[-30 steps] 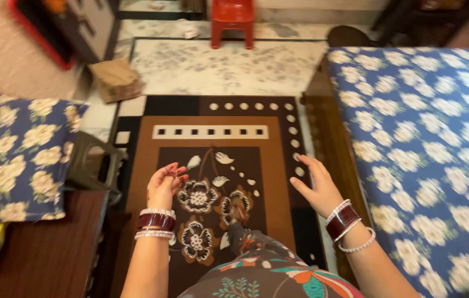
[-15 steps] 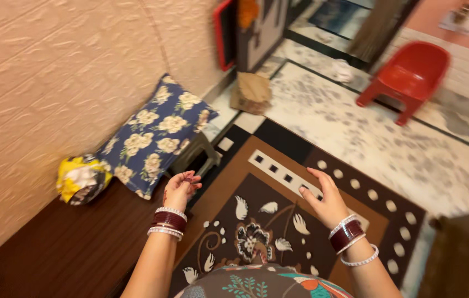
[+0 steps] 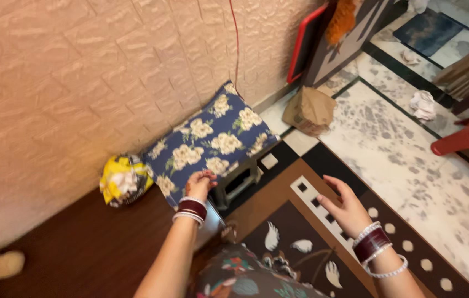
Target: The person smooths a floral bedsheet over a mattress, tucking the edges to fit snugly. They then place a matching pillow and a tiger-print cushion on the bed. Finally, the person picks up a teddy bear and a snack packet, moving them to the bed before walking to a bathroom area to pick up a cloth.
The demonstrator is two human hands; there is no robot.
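**Hand reaches the floral pillow by the wall**

Against the textured cream wall, a blue floral pillow (image 3: 212, 140) lies propped over a small dark stool (image 3: 238, 182), and the person's left hand (image 3: 200, 185) now sits at its lower edge, fingers curled loosely; whether they actually pinch the fabric cannot be told. Half a second ago that hand hung short of the pillow, so the reach has closed and the view has swung further toward the wall. The right hand (image 3: 347, 207) hovers, grip wide and empty, over the brown patterned rug (image 3: 300, 243). Beside the pillow a yellow crumpled bundle (image 3: 124, 179) rests on the dark wooden tabletop (image 3: 80, 248). Farther off stand a brown paper bag (image 3: 310, 110) and a red plastic chair (image 3: 468, 140).
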